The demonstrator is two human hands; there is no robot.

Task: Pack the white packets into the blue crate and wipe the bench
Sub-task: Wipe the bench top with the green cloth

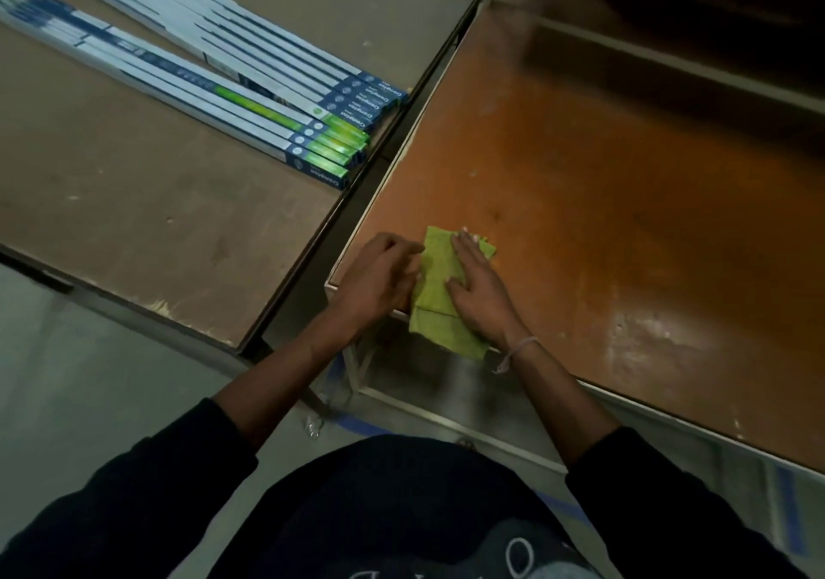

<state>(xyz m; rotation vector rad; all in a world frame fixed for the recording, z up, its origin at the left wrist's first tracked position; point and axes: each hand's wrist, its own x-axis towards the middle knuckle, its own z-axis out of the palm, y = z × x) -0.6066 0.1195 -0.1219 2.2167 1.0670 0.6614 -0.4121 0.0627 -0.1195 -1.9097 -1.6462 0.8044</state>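
A: Where is the cloth and how does it lie?
B: The green cloth [439, 292] is folded at the near left corner of the orange counter [625, 203]. Its long axis runs from the person away across the counter, leaning a little to the left, and its near end hangs over the front edge

A: What else is around?
B: To the left, past a dark gap, stands a brown counter [147, 221]. On it lie two fanned groups of long flat boxes [250, 100], white with blue and green ends, their printed ends pointing toward the gap. Nothing stands between the cloth and the rest of the orange counter. The far right is dark and hard to make out

A: And the hands?
B: The right hand [475, 292] lies flat on the cloth with fingers straight and spread, pressing it down. A pale string [518, 350] circles that wrist. The left hand [379, 279] is at the cloth's left edge with fingers bent toward it; whether it pinches the cloth I cannot tell. Both dark sleeves [147, 489] are pushed up the forearms
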